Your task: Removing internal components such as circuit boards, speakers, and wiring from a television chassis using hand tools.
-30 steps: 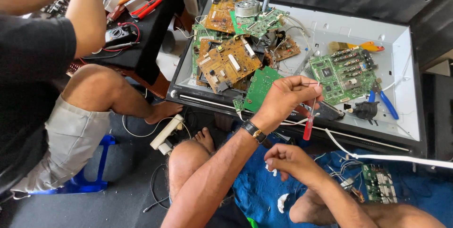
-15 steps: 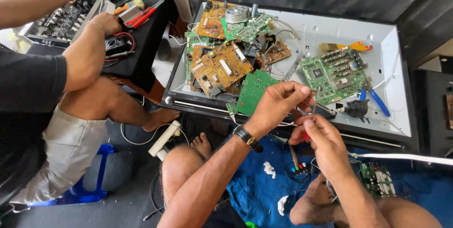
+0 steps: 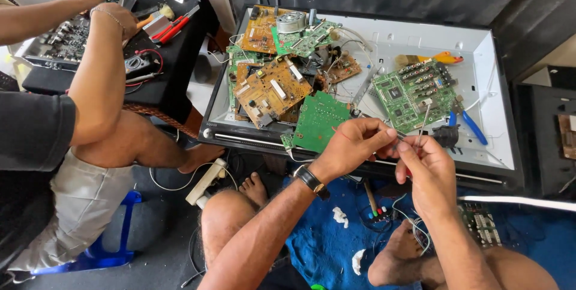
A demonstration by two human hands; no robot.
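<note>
Fingertips of both hands pinch one thin wire or tool shaft between them, over the near edge of the white tray. Left hand curls thumb against forefinger on one end; right hand pinches the other end, remaining fingers folded. Exact item too small to tell. Likely best done with a firm, close grip and wrists steady, so nothing slips into the green circuit board beyond. Long axis runs roughly left to right, nearly level, ends pointing into each palm.
</note>
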